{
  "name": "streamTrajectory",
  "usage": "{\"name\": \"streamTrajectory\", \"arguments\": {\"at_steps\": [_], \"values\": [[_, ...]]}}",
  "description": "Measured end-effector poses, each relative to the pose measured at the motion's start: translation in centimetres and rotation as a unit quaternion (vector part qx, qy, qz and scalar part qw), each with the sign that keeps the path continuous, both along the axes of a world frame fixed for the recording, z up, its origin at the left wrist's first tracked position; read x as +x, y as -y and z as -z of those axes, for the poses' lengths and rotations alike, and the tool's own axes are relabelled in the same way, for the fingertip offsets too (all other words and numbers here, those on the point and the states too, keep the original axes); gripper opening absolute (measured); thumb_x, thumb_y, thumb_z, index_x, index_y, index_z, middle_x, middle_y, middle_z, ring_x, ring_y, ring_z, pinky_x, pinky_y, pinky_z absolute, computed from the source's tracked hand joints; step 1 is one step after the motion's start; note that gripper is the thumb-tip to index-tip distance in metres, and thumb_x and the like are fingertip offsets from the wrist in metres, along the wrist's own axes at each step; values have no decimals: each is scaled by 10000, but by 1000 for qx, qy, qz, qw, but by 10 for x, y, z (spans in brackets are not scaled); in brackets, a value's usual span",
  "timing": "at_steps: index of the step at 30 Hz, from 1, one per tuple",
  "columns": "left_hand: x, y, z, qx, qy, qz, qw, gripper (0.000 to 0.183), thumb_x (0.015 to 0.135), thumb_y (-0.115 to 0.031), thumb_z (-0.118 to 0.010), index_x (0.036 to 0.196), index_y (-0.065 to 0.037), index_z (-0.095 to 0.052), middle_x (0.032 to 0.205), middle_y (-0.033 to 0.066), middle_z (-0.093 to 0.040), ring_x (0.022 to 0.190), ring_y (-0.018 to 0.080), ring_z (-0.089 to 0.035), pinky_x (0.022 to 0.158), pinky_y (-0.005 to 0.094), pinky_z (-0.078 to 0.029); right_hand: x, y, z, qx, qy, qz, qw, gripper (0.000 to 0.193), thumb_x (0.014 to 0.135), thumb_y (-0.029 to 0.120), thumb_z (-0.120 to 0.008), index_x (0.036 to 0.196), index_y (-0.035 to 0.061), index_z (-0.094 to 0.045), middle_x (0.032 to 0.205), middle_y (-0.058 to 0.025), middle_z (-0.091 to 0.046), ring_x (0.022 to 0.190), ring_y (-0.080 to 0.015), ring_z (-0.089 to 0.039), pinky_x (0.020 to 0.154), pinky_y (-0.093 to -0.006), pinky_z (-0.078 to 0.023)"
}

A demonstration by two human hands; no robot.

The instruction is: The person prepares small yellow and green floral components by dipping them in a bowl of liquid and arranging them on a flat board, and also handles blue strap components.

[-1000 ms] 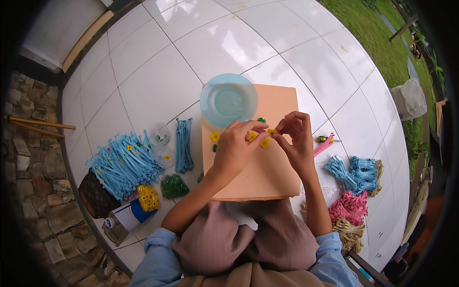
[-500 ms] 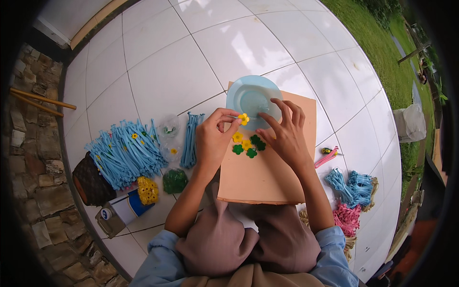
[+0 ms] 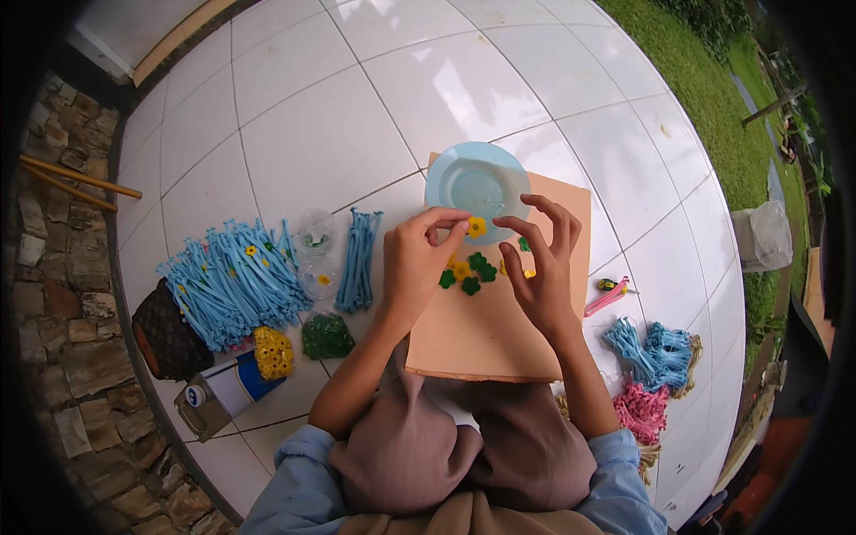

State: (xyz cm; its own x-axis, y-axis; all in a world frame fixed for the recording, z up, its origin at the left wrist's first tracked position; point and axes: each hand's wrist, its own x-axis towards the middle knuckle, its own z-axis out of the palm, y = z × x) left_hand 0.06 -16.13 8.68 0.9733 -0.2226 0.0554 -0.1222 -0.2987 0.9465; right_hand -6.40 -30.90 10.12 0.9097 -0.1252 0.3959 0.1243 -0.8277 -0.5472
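Observation:
Between the thumb and fingers of my left hand a yellow flower piece is pinched, held over the near rim of a light blue plate. My right hand hovers just right of it, fingers apart, with nothing seen in it. Both are above a tan board on which the plate stands. Green flower pieces and yellow ones lie on the board between my hands. Another green piece shows by my right fingers, and yellow bits there are partly hidden.
On the left lie a pile of blue cords, a blue bundle, bags of yellow and green pieces, and a metal can. To the right are pink cords, blue cords and a small tool.
My left hand has moved right with the yellow flower piece. My right hand has shifted slightly, and a green piece and yellow bits now show near its fingers.

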Motion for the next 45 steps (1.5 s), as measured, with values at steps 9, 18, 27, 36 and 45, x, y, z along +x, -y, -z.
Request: {"name": "streamTrajectory", "arguments": {"at_steps": [9, 18, 27, 36, 45], "values": [[-2, 7, -1, -39, -68, 59, 995, 131, 820, -68, -617, 926, -35, -686, 722, -26, -633, 557, 6, -427, 501, 169, -348, -8, -1, 2, -71, 64, -18, 995, 390, 679, 0, -663, 1014, 199, -647, 1232, -65, -434, 1108, -304, -340, 907, -404, -346], [-2, 6, -11, -189, -197, 115, 955, 191, 845, -67, -583, 1002, 31, -630, 882, 81, -655, 817, 95, -614, 748, 211, -484, -12, 4, 8, -142, 165, 23, 976, 381, 602, 15, -684, 938, 193, -672, 1154, -47, -489, 1051, -272, -368, 872, -408, -361], [-9, 25, -20, -53, -114, 124, 984, 118, 822, -64, -608, 925, -25, -652, 789, 25, -661, 717, 52, -595, 623, 205, -458, -26, 31, -1, 159, 130, 85, 975, 240, 757, -77, -561, 975, 19, -531, 995, -108, -558, 927, -229, -544, 804, -331, -444], [-16, 93, 0, 204, 212, 285, 912, 45, 744, -122, -635, 772, -87, -640, 704, 32, -619, 721, 224, -560, 637, 347, -474, -62, 73, 19, 277, 79, 188, 939, 241, 812, -28, -529, 1037, -1, -447, 951, -107, -568, 882, -180, -580, 799, -312, -453], [3, 73, -17, 207, 316, 168, 911, 57, 733, -98, -669, 764, -74, -627, 726, 10, -580, 726, 193, -540, 599, 318, -454, -64, 64, 25, 218, -16, 146, 965, 223, 806, -6, -538, 1026, 31, -534, 970, -110, -559, 902, -220, -537, 803, -324, -435]]}}
